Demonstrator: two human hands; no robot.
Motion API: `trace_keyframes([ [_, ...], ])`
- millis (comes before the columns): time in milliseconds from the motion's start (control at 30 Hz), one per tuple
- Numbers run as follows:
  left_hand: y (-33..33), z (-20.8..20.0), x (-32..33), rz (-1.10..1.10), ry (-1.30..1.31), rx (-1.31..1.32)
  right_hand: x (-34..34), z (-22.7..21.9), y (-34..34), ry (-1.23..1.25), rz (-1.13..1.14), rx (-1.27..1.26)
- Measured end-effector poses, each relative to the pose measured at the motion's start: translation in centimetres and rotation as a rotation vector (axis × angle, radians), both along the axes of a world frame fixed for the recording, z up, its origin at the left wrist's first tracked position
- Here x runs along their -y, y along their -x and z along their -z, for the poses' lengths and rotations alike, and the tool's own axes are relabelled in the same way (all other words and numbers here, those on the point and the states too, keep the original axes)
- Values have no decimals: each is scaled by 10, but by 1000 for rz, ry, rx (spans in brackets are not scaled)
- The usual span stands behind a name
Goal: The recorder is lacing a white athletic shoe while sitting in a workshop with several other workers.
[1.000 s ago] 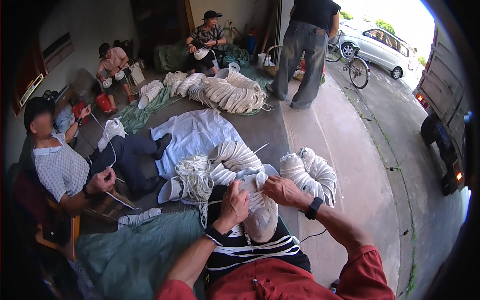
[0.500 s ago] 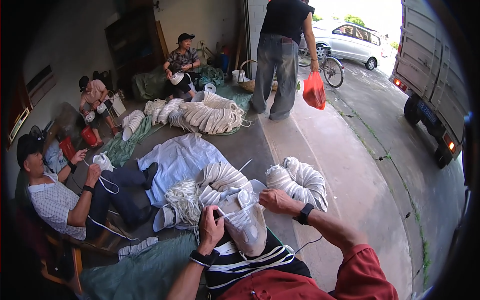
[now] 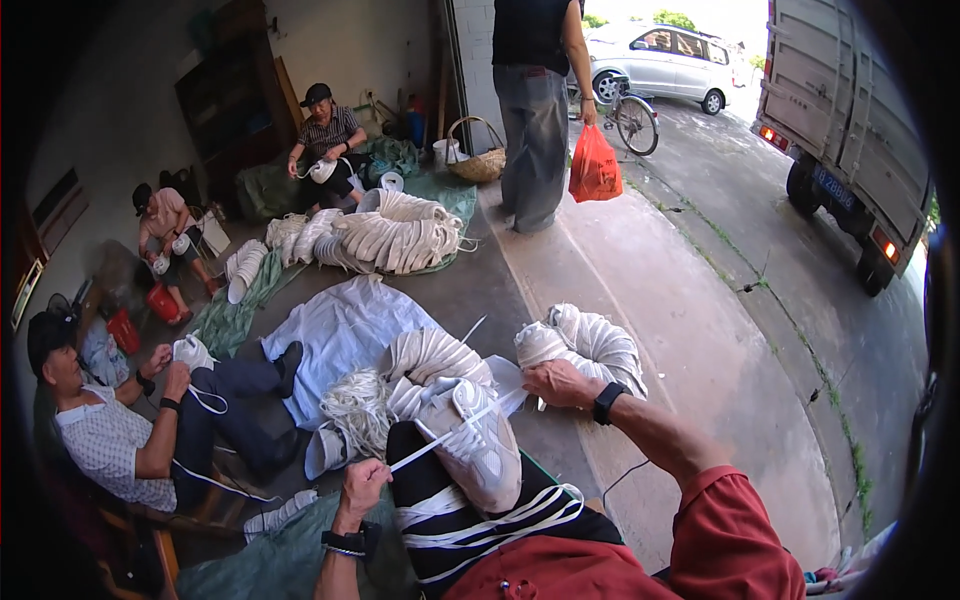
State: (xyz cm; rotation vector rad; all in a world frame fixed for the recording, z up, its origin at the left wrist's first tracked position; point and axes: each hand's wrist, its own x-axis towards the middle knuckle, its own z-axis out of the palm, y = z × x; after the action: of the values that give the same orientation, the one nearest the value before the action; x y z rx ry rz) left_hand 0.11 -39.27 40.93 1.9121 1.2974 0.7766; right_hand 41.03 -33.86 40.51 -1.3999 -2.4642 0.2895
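Note:
A white-beige sneaker (image 3: pixel 484 462) lies on my lap with its toe toward me. One white shoelace (image 3: pixel 432 449) stretches taut across its upper. My left hand (image 3: pixel 364 484) pinches the lace's left end, low and left of the shoe. Up at the right, my right hand (image 3: pixel 563 384) is closed on the other end, in front of a bundle of stacked shoe uppers (image 3: pixel 585 347). More loose white laces (image 3: pixel 500 525) drape over my dark-clad thighs. Just beyond the sneaker sit a row of stacked uppers (image 3: pixel 437 362) and a heap of laces (image 3: pixel 357 405).
At my left a seated person (image 3: pixel 115 420) handles a white upper; two more people sit farther back near piled uppers (image 3: pixel 395 232). A standing person (image 3: pixel 535 120) carries a red bag (image 3: pixel 597 165). White sheeting (image 3: pixel 335 330) covers some floor. A truck (image 3: pixel 850 120) stands outside at the right.
My left hand has moved down and left, away from the shoe, drawing the lace out straight. My right hand has shifted slightly up. The standing person's red bag has swung round.

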Motion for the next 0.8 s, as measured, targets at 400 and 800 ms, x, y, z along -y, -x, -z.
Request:
trace_keyframes([
  [400, -43, -6, 24, -306, 445, 466, 8, -11, -41, 364, 445, -861],
  [800, -39, -9, 16, -156, 789, 1640, 61, -33, -196, 90, 956, -1609],
])
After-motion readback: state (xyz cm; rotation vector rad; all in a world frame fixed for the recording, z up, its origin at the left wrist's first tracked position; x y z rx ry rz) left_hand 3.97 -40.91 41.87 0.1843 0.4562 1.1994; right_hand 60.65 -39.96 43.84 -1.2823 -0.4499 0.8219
